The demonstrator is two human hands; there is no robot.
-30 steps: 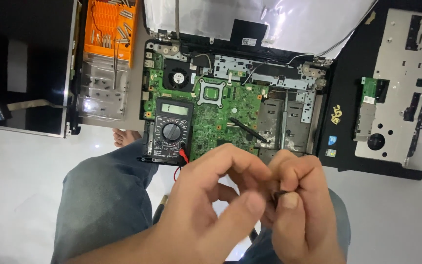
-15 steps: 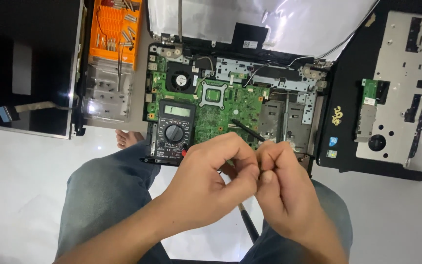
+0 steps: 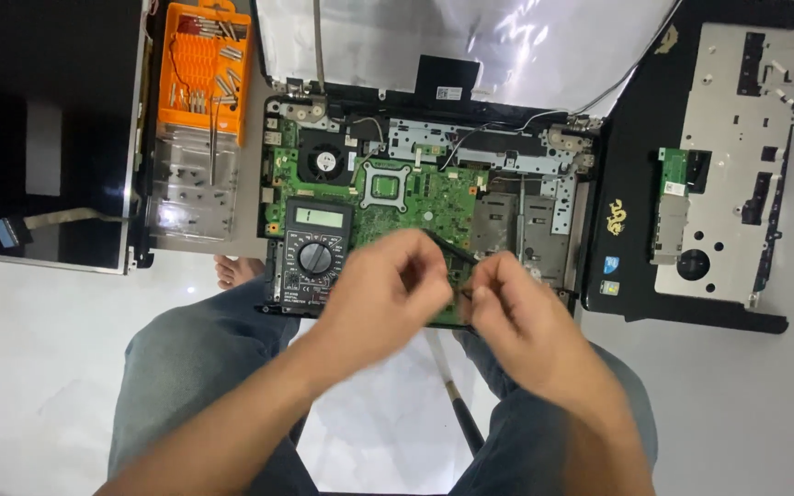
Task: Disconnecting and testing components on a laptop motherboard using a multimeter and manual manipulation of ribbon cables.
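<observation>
Left hand and right hand pinched shut over motherboard's near edge, contents unclear, multimeter just beside

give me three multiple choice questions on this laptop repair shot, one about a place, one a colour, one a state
1. Where does the multimeter lie?
A. on the green board's left part
B. on the grey panel at the right
C. in the bit case

2. What colour is the bit holder at top left?
A. blue
B. orange
C. white

3. How are the hands?
A. flat on the floor
B. far apart
C. close together above the board

Key: 1 A, it covers the left of the motherboard. 2 B, the tray is orange. 3 C, the left hand and the right hand nearly meet, fingers pinched.
</observation>
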